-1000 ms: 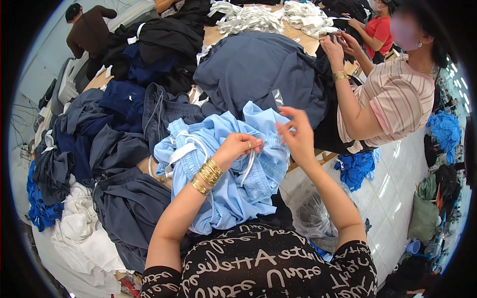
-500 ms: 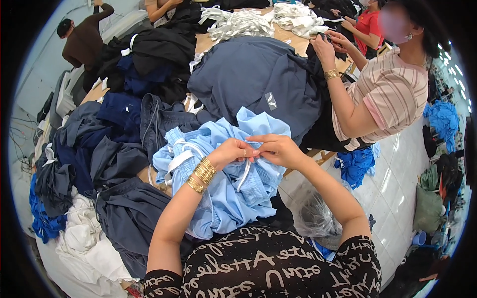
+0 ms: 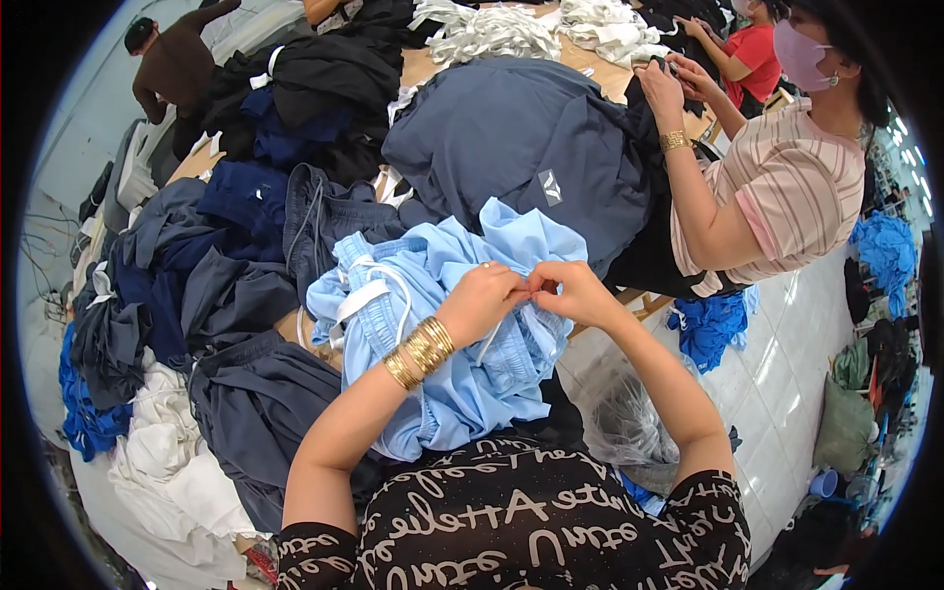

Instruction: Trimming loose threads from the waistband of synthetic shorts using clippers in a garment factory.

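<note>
Light blue garments (image 3: 462, 379) with gathered elastic waistbands lie bunched in front of me. A loop of white drawstring (image 3: 398, 280) hangs out of the left waistband, beside a white strip. Over the pile, my left hand (image 3: 482, 300) and my right hand (image 3: 572, 293) meet fingertip to fingertip, both in a closed pinch. Another white drawstring (image 3: 487, 346) rises from the cloth beneath toward them; its end is hidden between my fingers. Gold bangles circle my left wrist.
A large dark grey cloth bundle (image 3: 511, 138) sits beyond the blue pile. Grey and navy garments (image 3: 236, 295) cover the left side. White strips (image 3: 492, 34) lie at the back. A co-worker in a striped shirt (image 3: 787, 187) works at right; a clear plastic bag (image 3: 629, 418) stands below.
My hands, still pinched together, have shifted slightly right and up. The right fingers are more curled than before. The blue garments stay in place.
</note>
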Motion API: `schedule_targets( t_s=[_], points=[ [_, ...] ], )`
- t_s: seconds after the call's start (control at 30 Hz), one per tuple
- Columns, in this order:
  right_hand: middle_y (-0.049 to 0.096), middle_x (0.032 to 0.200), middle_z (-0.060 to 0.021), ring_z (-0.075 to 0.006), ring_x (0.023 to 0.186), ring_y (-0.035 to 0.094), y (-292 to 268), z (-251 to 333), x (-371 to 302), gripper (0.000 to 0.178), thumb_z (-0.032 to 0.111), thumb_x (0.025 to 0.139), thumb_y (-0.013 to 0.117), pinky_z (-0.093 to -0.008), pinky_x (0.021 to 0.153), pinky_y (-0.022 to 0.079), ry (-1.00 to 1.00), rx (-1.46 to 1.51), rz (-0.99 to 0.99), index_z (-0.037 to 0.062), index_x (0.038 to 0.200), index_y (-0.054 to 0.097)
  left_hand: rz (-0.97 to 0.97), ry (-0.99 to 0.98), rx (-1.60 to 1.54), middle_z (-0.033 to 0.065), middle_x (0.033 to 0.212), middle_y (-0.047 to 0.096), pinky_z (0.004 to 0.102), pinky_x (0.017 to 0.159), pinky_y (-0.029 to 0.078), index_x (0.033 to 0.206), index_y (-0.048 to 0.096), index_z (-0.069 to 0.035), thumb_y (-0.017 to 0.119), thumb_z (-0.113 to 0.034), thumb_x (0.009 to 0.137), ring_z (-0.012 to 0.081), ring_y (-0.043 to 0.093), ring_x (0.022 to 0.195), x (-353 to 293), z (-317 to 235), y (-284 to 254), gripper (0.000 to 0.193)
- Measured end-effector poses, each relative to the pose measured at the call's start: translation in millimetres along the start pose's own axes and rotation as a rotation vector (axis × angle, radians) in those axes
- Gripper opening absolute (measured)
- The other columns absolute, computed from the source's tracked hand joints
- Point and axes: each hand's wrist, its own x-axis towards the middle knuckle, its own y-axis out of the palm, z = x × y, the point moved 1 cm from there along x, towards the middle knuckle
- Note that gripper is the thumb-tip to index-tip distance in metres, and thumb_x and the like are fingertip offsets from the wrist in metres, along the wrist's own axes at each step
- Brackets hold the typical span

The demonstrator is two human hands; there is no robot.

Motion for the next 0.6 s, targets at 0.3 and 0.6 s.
schedule_targets(
  t_s=[0.3, 0.6],
  points=[
    [0.054, 0.087, -0.0067, -0.0174, 0.067, 0.058, 11.9, 13.1, -11.8, 0.011, 0.001, 0.072, 0.064, -0.0281, 0.058, 0.047, -0.195, -0.116, -0.269, 0.0019, 0.081, 0.058, 0.159, -0.581, -0.722, 0.0023, 0.073, 0.062, 0.0230, 0.062, 0.045, 0.089, 0.064, 0.001, 0.059, -0.018, 0.085, 0.0083, 0.057, 0.066, -9.8, 20.8, 5.3, 0.019],
    [0.058, 0.089, -0.0068, -0.0170, 0.071, 0.060, 19.3, 17.5, -19.5, 0.010, 0.000, 0.072, 0.065, -0.0253, 0.064, 0.047, -0.097, -0.016, -0.417, 0.0018, 0.082, 0.063, 0.266, -0.731, -0.937, -0.0058, 0.072, 0.054, 0.0176, 0.058, 0.033, 0.088, 0.065, -0.006, 0.056, -0.025, 0.087, 0.0022, 0.040, 0.063, -6.6, 13.1, -2.5, 0.020]
  ],
)
